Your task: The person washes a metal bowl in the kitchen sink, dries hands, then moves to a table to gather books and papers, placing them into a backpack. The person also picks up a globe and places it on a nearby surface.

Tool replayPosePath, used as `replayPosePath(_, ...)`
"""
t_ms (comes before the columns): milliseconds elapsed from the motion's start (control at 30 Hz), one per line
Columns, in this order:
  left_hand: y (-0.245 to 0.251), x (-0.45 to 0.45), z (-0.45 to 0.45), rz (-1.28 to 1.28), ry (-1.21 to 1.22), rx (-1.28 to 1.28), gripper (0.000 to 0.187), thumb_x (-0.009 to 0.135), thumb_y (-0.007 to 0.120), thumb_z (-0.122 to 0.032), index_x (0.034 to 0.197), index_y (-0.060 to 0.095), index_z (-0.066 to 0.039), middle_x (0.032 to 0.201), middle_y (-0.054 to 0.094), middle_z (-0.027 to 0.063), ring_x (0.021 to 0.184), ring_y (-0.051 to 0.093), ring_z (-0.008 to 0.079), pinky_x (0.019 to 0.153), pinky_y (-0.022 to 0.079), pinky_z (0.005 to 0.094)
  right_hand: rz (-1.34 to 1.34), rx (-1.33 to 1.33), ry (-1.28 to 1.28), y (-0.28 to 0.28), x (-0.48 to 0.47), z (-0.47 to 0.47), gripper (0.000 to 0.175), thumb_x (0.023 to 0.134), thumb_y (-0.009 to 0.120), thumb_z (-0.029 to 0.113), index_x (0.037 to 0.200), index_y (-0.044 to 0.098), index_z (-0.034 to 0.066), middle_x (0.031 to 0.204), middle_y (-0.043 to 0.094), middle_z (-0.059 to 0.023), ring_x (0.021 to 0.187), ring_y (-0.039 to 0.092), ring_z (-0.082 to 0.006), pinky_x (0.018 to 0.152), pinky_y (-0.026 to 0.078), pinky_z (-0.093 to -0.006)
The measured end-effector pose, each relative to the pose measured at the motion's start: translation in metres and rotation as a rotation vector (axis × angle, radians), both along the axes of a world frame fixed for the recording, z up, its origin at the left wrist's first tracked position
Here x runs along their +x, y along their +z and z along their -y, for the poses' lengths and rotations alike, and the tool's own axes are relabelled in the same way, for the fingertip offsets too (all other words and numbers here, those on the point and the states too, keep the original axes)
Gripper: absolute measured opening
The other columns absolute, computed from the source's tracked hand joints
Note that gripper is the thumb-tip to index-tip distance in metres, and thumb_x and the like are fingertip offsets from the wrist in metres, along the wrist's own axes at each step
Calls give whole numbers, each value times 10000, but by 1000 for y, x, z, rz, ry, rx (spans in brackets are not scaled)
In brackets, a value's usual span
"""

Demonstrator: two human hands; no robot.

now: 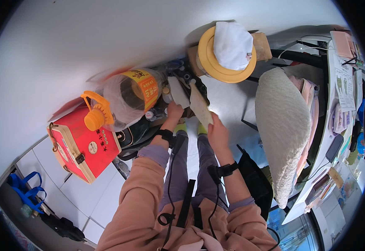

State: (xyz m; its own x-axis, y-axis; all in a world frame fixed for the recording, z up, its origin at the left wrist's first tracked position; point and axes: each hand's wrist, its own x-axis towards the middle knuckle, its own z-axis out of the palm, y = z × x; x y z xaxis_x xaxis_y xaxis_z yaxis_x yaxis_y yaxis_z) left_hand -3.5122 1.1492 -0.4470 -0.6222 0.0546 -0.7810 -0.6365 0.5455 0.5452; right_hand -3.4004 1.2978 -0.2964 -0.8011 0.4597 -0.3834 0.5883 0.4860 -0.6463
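Note:
My left hand [174, 112] grips the lower end of a flat white panel [178, 92], which looks like a carton flap. The near end of a speckled cream panel [200, 104] is pinched in my right hand [218, 130]. A dark gap lies between the two panels; whether they belong to one carton I cannot tell. Bottles with pale caps, one a white-capped bottle [150, 115], crowd beside my left hand. A large clear plastic jug [115, 91] with an orange cap and handle stands to the left.
A red gift box [90, 146] with a clasp stands at left. Behind is a yellow-lidded bucket [206, 67] with a white cloth [232, 45] on top. At right, a fleecy cushion [281, 125] rests on a chair, beside a cluttered white desk [319, 175]. A black bag [254, 178] is near my right forearm.

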Motion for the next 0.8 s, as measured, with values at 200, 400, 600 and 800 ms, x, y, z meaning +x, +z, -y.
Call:
replayPosePath(200,-15,6,12,-304,-278,145,343,811,476,-60,1129,531,55,993,637,246,952,627,357,804,482,384,-54,186,305,-31,-40,37,303,793,566,54,1075,459,79,849,596,-131,740,632,-329,593,514,-414)
replayPosePath(400,-25,11,18,-81,-138,87,337,819,451,-71,1127,525,44,980,637,220,924,630,319,782,484,392,87,190,388,-92,-105,27,146,812,533,63,954,514,38,847,635,-186,752,658,-337,594,537,-415)
replayPosePath(600,-38,15,24,-89,-50,212,300,823,452,-84,1087,516,43,979,607,275,939,600,401,783,466,441,78,165,387,-141,-144,35,145,825,508,43,969,518,26,788,646,-188,745,657,-341,618,539,-422)
replayPosePath(800,-11,6,26,-162,-288,96,350,847,467,-112,1169,469,24,1037,590,282,987,563,441,831,444,448,165,135,344,-144,-152,48,170,829,506,36,999,502,22,804,650,-206,772,654,-348,634,536,-428)
